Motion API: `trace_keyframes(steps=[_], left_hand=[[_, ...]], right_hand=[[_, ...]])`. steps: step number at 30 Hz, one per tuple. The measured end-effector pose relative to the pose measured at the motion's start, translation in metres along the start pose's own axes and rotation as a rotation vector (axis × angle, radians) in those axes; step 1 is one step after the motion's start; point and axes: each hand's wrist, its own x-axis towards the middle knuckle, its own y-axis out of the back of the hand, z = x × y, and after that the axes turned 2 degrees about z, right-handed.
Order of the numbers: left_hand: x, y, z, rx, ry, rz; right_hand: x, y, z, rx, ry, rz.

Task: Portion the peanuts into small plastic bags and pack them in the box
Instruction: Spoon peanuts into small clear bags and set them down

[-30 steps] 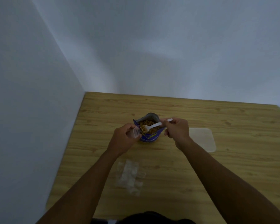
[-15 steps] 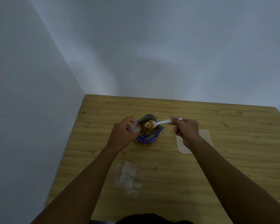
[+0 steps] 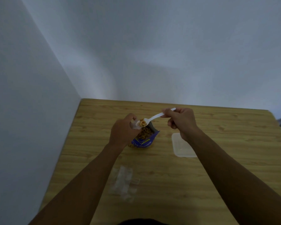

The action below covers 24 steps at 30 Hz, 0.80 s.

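I see left hand (image 3: 122,131) pinching small clear bag (image 3: 134,125); right hand (image 3: 181,121) gripping white spoon (image 3: 154,117) handle, peanuts (image 3: 143,122) in scoop at bag mouth, blue pack (image 3: 144,138) just under left grip

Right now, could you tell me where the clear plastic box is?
In the head view the box lies on the table, right of the peanut bag, partly under the right forearm.

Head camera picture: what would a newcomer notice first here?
Two hands work mid-table: the right hand holds a white spoon heaped with peanuts over a small clear bag pinched in the left hand. Just below stands the open blue peanut packet, with a clear plastic box to its right.
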Motion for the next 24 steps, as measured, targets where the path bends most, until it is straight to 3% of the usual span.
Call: trace_keyframes(steps=[6, 9, 17, 20, 24], left_hand=[[0.004, -0.005, 0.013, 0.038, -0.012, 0.028], [0.005, -0.010, 0.016, -0.006, 0.043, 0.013], [0.001, -0.011, 0.000, -0.128, 0.113, 0.051], [0.000, -0.012, -0.005, -0.153, 0.139, 0.064], [-0.003, -0.010, -0.010, -0.176, 0.182, 0.071]], right_hand=[[-0.004, -0.016, -0.009, -0.143, 0.115, -0.034], [-0.005, -0.026, -0.013, -0.261, 0.260, -0.062], [-0.006, -0.023, -0.023, -0.514, 0.617, -0.311], [-0.005, -0.022, -0.025, -0.474, 0.650, -0.338], [0.000, -0.017, -0.028, -0.339, 0.643, -0.239]])
